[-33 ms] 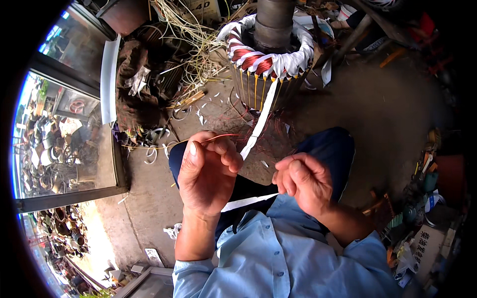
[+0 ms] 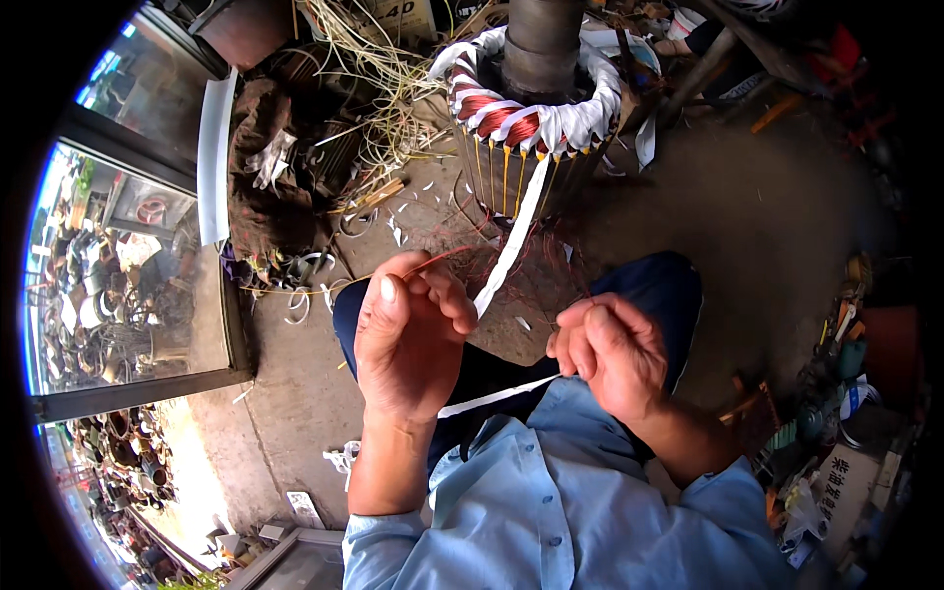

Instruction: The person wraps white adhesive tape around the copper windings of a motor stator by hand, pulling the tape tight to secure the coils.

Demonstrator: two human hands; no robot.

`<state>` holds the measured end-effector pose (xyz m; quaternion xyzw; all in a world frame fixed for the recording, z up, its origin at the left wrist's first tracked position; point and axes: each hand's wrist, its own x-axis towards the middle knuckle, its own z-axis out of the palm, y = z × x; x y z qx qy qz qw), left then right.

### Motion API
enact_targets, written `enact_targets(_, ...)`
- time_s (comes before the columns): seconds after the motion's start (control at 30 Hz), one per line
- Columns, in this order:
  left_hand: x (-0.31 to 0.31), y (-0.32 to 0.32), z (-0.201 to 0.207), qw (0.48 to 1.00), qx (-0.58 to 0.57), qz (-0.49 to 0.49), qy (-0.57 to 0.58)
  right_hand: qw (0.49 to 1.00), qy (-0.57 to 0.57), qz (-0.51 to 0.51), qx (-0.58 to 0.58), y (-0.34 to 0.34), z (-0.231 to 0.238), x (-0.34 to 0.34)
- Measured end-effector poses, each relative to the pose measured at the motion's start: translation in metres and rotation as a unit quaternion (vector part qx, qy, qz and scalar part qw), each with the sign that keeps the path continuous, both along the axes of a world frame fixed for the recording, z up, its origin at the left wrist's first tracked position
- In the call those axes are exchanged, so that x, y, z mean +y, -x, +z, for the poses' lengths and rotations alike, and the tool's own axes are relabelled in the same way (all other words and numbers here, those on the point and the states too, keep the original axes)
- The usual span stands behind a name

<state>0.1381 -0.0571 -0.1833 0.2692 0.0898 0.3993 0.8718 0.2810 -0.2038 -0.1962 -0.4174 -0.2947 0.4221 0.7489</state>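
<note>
A motor stator (image 2: 472, 162) stands on the floor ahead, its ring of red copper windings (image 2: 524, 129) partly wrapped in white tape. From the ring, a strip of white tape (image 2: 515, 236) slants down to the curled fingers of my left hand (image 2: 413, 339) and passes out of sight behind it. A thin red wire (image 2: 438, 261) lies across that hand between thumb and forefinger; a yellow length shows on its other side. The tape reappears by my left wrist and runs to my right hand (image 2: 612, 356), closed in a pinch on it. My right fingers hide the tape's end.
Tangled pale wires (image 2: 379, 74) and a dark cloth-like heap (image 2: 270, 162) lie left of the stator. Paper scraps and loose red wires (image 2: 492, 265) litter the floor before it. A glazed door frame (image 2: 147, 388) stands at left; clutter and a cardboard box (image 2: 851, 497) are at right.
My right hand has shifted slightly right. My left hand has risen a little and the red wire's tip points higher. The tape behind the hands has tilted slightly.
</note>
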Motion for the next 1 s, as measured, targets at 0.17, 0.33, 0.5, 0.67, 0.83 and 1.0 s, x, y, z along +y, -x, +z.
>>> enact_targets(0.17, 0.013, -0.002, -0.020, 0.751, 0.365, 0.295, -0.465, 0.993, 0.081, -0.005, -0.089, -0.033, 0.004, 0.004)
enact_targets(0.33, 0.011, -0.003, 0.011, 0.618, 0.306, 0.120, -0.714, 0.952, 0.159, 0.124, -0.231, -0.034, 0.017, 0.012)
enact_targets(0.5, 0.012, -0.002, -0.008, 0.671, 0.340, 0.029, -0.658, 0.866, 0.004, -0.025, -0.499, -0.044, 0.029, 0.027)
enact_targets(0.67, 0.024, -0.007, -0.022, 0.751, 0.327, -0.011, -0.573, 0.913, 0.021, -0.039, -0.405, -0.072, 0.036, 0.025)
enact_targets(0.83, 0.041, -0.012, -0.047, 0.874, 0.375, -0.055, -0.305, 0.878, 0.031, -0.207, -0.431, -0.116, 0.055, 0.032)
enact_targets(1.0, 0.042, -0.056, -0.096, 0.661, 0.543, 0.047, -0.516, 0.771, -0.015, -0.316, -0.552, -0.158, 0.071, 0.067)
